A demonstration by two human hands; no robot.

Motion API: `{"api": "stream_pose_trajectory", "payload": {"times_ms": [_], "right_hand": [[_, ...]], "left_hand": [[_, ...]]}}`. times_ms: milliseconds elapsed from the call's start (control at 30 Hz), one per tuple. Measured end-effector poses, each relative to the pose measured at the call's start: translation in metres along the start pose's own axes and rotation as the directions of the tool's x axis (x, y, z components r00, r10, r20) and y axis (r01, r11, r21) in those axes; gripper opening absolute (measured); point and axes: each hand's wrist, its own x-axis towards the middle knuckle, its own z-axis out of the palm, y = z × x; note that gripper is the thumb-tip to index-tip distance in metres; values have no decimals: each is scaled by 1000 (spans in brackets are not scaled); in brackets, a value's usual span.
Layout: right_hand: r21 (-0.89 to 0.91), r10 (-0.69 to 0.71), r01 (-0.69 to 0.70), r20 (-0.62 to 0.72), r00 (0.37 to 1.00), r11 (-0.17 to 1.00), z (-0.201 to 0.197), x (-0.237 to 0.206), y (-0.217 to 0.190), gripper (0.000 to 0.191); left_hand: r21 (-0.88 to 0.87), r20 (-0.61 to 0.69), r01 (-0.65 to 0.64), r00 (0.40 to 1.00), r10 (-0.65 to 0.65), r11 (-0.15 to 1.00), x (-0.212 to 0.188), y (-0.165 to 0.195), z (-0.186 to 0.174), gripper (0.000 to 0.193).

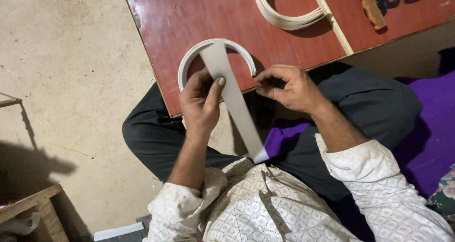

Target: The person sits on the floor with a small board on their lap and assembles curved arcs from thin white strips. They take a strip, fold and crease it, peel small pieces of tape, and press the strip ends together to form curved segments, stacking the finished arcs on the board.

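- A white strip is held in both hands over the near edge of the reddish-brown board; one part is bent into an arc at about 12 o'clock from the left hand, and a flat tail runs down toward 5 o'clock, ending near the patterned shirt.
- The left hand is closed on the strip, with the thumb pressed across the flat tail where it crosses the arc.
- The right hand is pinched on the arc's free end at about 3 o'clock from the left hand; its fingertips are curled in, and how firmly they grip cannot be told.
- It is judged that the bend is best formed with the crossing point kept pinned under the left thumb, so the curve is not allowed to spring open.
- The arc's end should be fed evenly by the right hand, without twisting, so the strip stays flat on edge; a kink is the likely fault.
- A second coil of pale strip lies on the board at 1 o'clock, beside a pale wooden slat, with scissors farther toward 2 o'clock, well apart from both hands.
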Motion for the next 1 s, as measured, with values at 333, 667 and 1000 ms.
{"api": "stream_pose_trajectory", "payload": {"times_ms": [333, 667, 1000], "right_hand": [[498, 151, -220, 176, 973, 839, 35, -6, 6, 35], [632, 211, -341, 274, 938, 696, 38, -6, 5, 37], [380, 191, -207, 79, 978, 902, 43, -3, -6, 42]], "left_hand": [[-241, 24, 437, 895, -445, 866, -32, -35, 9, 17], [-228, -8, 348, 933, -359, 909, -22, -38, 5, 15], [-287, -25, 326, 937, -348, 901, -31, -47, -10, 16]]}}
